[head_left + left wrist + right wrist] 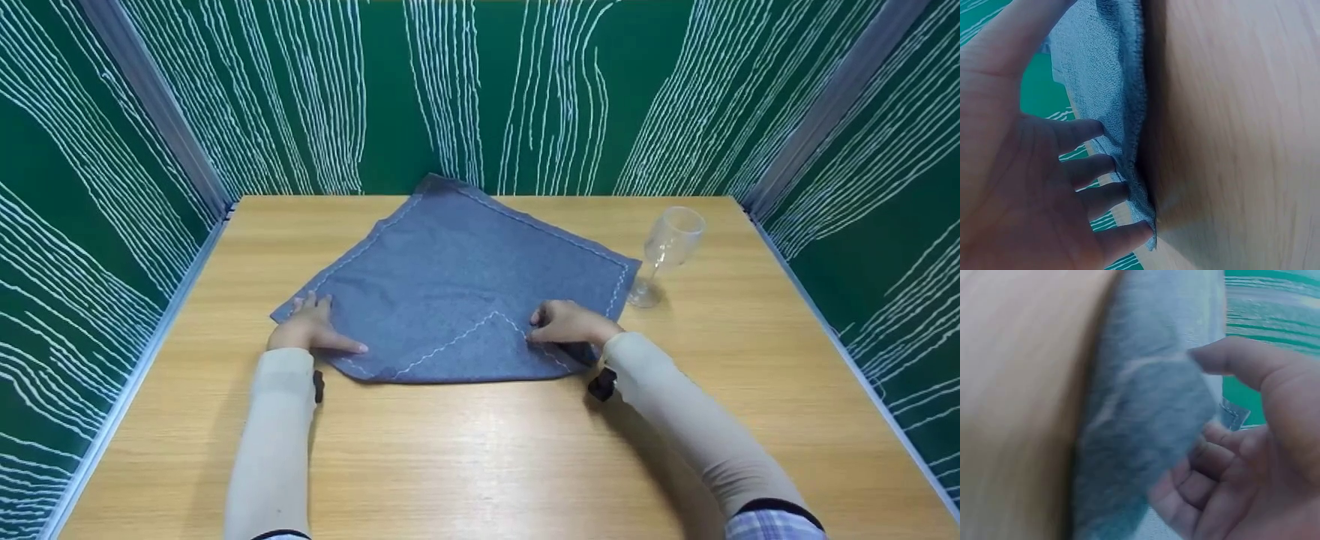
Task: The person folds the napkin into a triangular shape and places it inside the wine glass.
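Observation:
A grey-blue cloth (465, 262) with a pale zigzag stitch along its border lies spread on the table, its near side folded over so a stitched peak points away. My left hand (307, 328) rests on its left corner, fingers spread and thumb pointing right. In the left wrist view, the fingertips of the left hand (1033, 185) press on the cloth close to its edge. On the right, my right hand (570, 324) pinches the folded-over part by its stitched edge. The right wrist view shows curled fingers of the right hand (1241, 455) behind the blurred cloth flap (1151, 410).
A clear stemmed glass (673, 238) stands just beyond the cloth's right corner, its foot beside the cloth edge. Green walls (517, 97) with white wavy lines enclose the wooden table (450, 457) at the back and both sides. The cloth's far corner reaches the back wall.

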The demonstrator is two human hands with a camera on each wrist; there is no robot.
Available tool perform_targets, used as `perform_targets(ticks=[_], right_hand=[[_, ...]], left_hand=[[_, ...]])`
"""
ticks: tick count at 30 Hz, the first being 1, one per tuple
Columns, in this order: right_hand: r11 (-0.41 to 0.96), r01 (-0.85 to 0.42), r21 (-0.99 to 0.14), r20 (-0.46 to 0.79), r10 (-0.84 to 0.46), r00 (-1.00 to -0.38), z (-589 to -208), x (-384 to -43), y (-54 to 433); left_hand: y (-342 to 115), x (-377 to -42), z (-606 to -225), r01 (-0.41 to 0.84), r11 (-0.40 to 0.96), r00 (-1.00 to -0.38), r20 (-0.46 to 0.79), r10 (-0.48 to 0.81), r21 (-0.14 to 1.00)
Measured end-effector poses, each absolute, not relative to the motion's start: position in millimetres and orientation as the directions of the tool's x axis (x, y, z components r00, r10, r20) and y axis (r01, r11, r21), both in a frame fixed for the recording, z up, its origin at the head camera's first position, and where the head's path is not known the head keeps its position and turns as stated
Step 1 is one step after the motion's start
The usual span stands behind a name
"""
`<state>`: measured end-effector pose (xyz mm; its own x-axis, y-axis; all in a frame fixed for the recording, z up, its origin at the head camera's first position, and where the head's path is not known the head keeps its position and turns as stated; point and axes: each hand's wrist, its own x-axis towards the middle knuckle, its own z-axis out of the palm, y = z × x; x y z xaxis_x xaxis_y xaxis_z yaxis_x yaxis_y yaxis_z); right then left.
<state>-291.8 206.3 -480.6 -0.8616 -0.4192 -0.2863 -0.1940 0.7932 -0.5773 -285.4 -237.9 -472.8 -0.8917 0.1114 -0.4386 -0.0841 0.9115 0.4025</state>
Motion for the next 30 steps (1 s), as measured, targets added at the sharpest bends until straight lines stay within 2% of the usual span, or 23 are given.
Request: perform_targets(ticks=[5,12,19,24,27,30], right_hand=[[0.788,-0.223,-0.575,-0.254,-0.431,-0.866,-476.6,-297.5,206.1],[0.758,-0.407,-0.510,0.047,-0.448,-0.893,-482.5,-310.4,197.5],[0.770,-0.375,-0.516,0.166,-0.339,-0.926,-481.9,-325.9,188.1],[0.767,-0.363,-0.529,0.310,-0.224,-0.924,-477.1,-334.5,178.6],[0.782,-0.327,-0.531,0.282,-0.201,-0.938,-477.9,-336.4,174.4],[0.806,-0.250,-0.536,0.109,-0.228,-0.968,-481.4,-335.5,174.8]], left_hand=[[-238.0,-286.0,-472.3,-0.085,0.908,-0.892,-0.438,0.115,0.411],[-237.4,-286.9,-471.8,-0.061,0.920,-0.895,-0.430,0.122,0.388],[-237.6,-286.7,-472.0,-0.059,0.926,-0.894,-0.432,0.116,0.372],[-238.1,-287.4,-471.6,-0.057,0.923,-0.896,-0.428,0.121,0.380],[-238.0,-287.2,-471.6,-0.061,0.923,-0.894,-0.432,0.119,0.381],[-238.0,-286.7,-472.0,-0.056,0.923,-0.895,-0.429,0.122,0.381]])
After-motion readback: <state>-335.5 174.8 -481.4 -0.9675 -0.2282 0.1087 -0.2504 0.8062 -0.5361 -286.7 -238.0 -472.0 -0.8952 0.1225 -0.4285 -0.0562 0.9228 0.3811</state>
